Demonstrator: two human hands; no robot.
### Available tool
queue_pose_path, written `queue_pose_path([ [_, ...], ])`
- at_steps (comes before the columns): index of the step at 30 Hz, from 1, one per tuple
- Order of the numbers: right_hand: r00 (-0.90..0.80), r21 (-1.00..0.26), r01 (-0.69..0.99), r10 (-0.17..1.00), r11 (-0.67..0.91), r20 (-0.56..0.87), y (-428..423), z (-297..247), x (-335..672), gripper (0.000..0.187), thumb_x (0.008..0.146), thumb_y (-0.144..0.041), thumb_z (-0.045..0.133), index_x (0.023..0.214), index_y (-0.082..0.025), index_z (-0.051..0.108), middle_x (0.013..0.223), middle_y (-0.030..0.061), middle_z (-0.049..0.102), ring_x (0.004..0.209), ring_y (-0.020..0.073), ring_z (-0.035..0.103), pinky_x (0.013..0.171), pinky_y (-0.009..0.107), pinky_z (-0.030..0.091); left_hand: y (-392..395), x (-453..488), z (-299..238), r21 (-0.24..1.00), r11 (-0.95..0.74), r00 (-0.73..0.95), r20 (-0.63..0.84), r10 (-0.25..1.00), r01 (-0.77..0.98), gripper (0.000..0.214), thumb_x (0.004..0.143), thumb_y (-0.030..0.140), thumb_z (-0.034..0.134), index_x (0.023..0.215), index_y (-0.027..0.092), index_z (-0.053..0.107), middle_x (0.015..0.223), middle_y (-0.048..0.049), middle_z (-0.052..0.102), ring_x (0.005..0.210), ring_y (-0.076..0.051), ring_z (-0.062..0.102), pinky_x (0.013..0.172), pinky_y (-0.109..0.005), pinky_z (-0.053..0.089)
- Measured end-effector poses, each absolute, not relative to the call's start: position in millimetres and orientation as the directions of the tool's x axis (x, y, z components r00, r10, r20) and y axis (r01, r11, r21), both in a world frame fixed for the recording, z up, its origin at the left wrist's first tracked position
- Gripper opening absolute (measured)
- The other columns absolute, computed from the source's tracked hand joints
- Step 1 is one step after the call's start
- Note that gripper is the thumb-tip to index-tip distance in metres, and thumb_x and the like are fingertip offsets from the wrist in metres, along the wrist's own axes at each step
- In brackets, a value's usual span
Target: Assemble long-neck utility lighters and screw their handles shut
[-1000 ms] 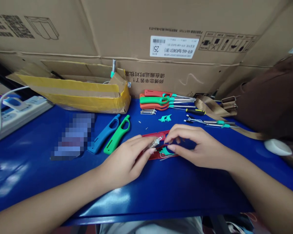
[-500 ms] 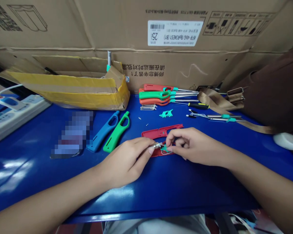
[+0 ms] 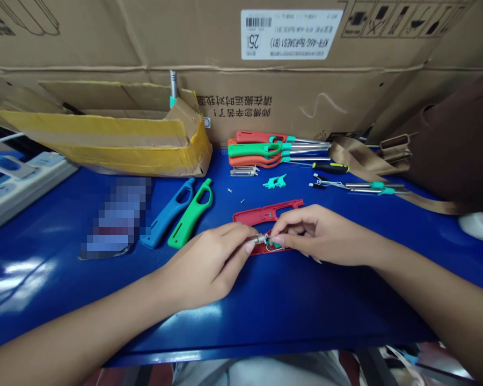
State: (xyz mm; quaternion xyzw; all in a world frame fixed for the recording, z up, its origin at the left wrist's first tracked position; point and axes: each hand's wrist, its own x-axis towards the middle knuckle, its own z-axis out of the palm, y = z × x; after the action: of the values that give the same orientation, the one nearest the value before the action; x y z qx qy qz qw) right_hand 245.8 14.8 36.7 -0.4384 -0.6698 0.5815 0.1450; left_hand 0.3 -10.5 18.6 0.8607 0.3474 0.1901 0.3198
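My left hand [image 3: 215,262] pinches a small clear gas tank [image 3: 258,239] with a pale valve end, just over a red lighter shell half [image 3: 261,250]. My right hand [image 3: 316,236] has thumb and forefinger together at the tank's valve end; what they pinch, if anything, is too small to make out. Beneath those fingertips a teal part [image 3: 277,243] and a white wire [image 3: 270,249] show in the shell half, partly hidden. Just behind lies the other red shell half [image 3: 255,215], inner side up.
Blue [image 3: 169,212] and green [image 3: 191,214] lighter shells lie left, beside a blurred phone [image 3: 116,220]. Behind are another tank [image 3: 243,171], a teal trigger part [image 3: 275,182], assembled lighters [image 3: 257,150], a screwdriver [image 3: 330,168] and metal tubes [image 3: 370,187]. A taped cardboard box [image 3: 145,155] stands back left.
My right fingertips have shifted slightly left and up, closer to the tank's valve end. My left hand keeps its grip on the tank. The view has tilted a little.
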Motion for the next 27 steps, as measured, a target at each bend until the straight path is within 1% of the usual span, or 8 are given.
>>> queue_pose_path([
  [4,-0.583,-0.908,0.418,0.755,-0.038,-0.3,15.2,35.8,245.9,0.017,0.092,-0.035,0.066,0.086,-0.02,0.072,0.06,-0.006,0.056,0.046,0.0072,0.044,0.043,0.023,0.034,-10.4,-0.1,17.6,0.687,-0.563,0.69,0.122,0.713,0.46,0.025,0.108,0.024,0.041,0.122,0.019,0.061,0.114,-0.0064,0.069,0.103,-0.019,0.067,0.092,-0.034,0.052],
  [6,-0.594,-0.911,0.413,0.756,-0.009,-0.277,15.7,34.6,246.1,0.016,0.092,-0.033,0.065,0.087,-0.02,0.073,0.063,-0.0051,0.06,0.048,0.0076,0.046,0.046,0.024,0.036,-10.2,0.2,17.6,0.685,-0.565,0.69,0.126,0.713,0.46,0.025,0.108,0.024,0.041,0.121,0.019,0.061,0.113,-0.0065,0.069,0.102,-0.019,0.067,0.092,-0.034,0.052],
  [8,-0.607,-0.916,0.4,0.759,0.035,-0.236,16.2,33.0,246.7,0.015,0.092,-0.031,0.064,0.087,-0.021,0.073,0.07,-0.0027,0.066,0.056,0.0094,0.054,0.052,0.024,0.042,-9.9,0.6,18.0,0.68,-0.568,0.688,0.127,0.715,0.464,0.024,0.108,0.024,0.041,0.12,0.019,0.062,0.112,-0.0065,0.07,0.101,-0.019,0.067,0.091,-0.034,0.053],
  [10,-0.617,-0.917,0.39,0.763,0.085,-0.192,16.5,31.4,247.2,0.014,0.093,-0.03,0.064,0.087,-0.021,0.074,0.079,-0.0003,0.071,0.068,0.0125,0.062,0.062,0.026,0.048,-9.6,0.7,18.6,0.675,-0.572,0.688,0.131,0.714,0.466,0.024,0.107,0.024,0.042,0.119,0.019,0.062,0.111,-0.0066,0.07,0.1,-0.019,0.067,0.09,-0.034,0.053],
  [12,-0.62,-0.911,0.394,0.767,0.12,-0.167,16.5,30.1,247.5,0.015,0.093,-0.031,0.064,0.087,-0.022,0.074,0.083,0.0007,0.074,0.077,0.0149,0.066,0.069,0.028,0.051,-9.3,0.3,19.0,0.672,-0.577,0.69,0.134,0.711,0.464,0.024,0.107,0.024,0.042,0.119,0.019,0.063,0.111,-0.0067,0.07,0.1,-0.02,0.067,0.089,-0.034,0.053],
  [14,-0.621,-0.906,0.403,0.767,0.134,-0.163,16.2,29.3,247.5,0.016,0.093,-0.031,0.063,0.087,-0.022,0.074,0.084,0.0008,0.074,0.078,0.0157,0.067,0.071,0.029,0.052,-9.1,-0.3,19.0,0.669,-0.581,0.695,0.133,0.707,0.464,0.025,0.107,0.024,0.042,0.12,0.02,0.063,0.111,-0.0067,0.07,0.099,-0.02,0.067,0.089,-0.034,0.053],
  [24,-0.608,-0.905,0.405,0.777,0.126,-0.164,15.1,28.0,245.2,0.018,0.093,-0.033,0.063,0.086,-0.021,0.074,0.082,0.0011,0.073,0.076,0.0156,0.064,0.069,0.029,0.051,-9.4,0.8,16.7,0.65,-0.585,0.698,0.115,0.707,0.485,0.025,0.107,0.024,0.042,0.121,0.02,0.062,0.112,-0.0062,0.069,0.099,-0.02,0.067,0.088,-0.034,0.053],
  [27,-0.586,-0.907,0.409,0.791,0.1,-0.177,14.2,27.2,244.3,0.019,0.092,-0.035,0.063,0.086,-0.02,0.073,0.079,0.0007,0.07,0.071,0.0142,0.061,0.065,0.028,0.048,-9.2,0.7,15.8,0.654,-0.585,0.697,0.121,0.707,0.48,0.025,0.107,0.024,0.041,0.121,0.02,0.062,0.111,-0.0063,0.07,0.099,-0.02,0.067,0.088,-0.034,0.053],
])
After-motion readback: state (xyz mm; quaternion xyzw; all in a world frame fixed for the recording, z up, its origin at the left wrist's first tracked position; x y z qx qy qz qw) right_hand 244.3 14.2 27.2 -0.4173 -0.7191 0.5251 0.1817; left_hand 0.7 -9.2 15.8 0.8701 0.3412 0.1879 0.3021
